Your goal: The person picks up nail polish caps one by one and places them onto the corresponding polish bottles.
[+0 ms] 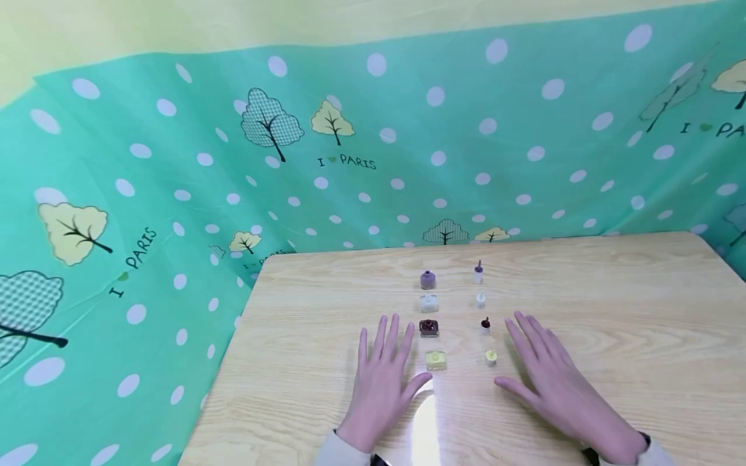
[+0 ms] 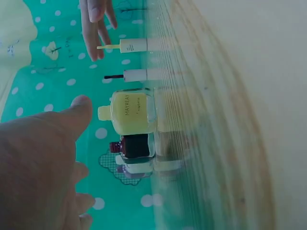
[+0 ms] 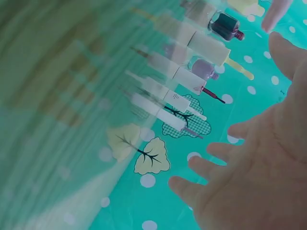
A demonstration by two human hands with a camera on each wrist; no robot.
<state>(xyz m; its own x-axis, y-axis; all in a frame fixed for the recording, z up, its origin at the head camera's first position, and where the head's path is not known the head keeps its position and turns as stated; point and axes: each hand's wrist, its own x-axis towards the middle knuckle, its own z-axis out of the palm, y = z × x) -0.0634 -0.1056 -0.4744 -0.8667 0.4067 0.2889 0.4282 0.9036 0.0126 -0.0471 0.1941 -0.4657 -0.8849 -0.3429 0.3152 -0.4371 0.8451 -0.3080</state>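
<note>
Fingers straight and spread, the person's left hand (image 1: pixel 381 385) hangs over the desk (image 1: pixel 291 362), just left of the yellow bottle (image 1: pixel 436 360). Beyond it, the dark red bottle (image 1: pixel 429 329), the pale bottle (image 1: pixel 429 303) and the purple bottle (image 1: pixel 428 280) line up toward the far edge, all uncapped. Alongside, the yellow brush cap (image 1: pixel 491 360), dark red brush cap (image 1: pixel 486 328), white brush cap (image 1: pixel 480 301) and purple brush cap (image 1: pixel 478 275) stand brush up. The right hand (image 1: pixel 552 387), fingers also straight, is beside them, toward the right edge.

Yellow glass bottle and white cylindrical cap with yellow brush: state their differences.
The yellow glass bottle is broad; the white cylindrical cap is slim. The bottle ends in a short neck, the cap in a yellow brush. Both stand upright on the light wooden table.
</note>
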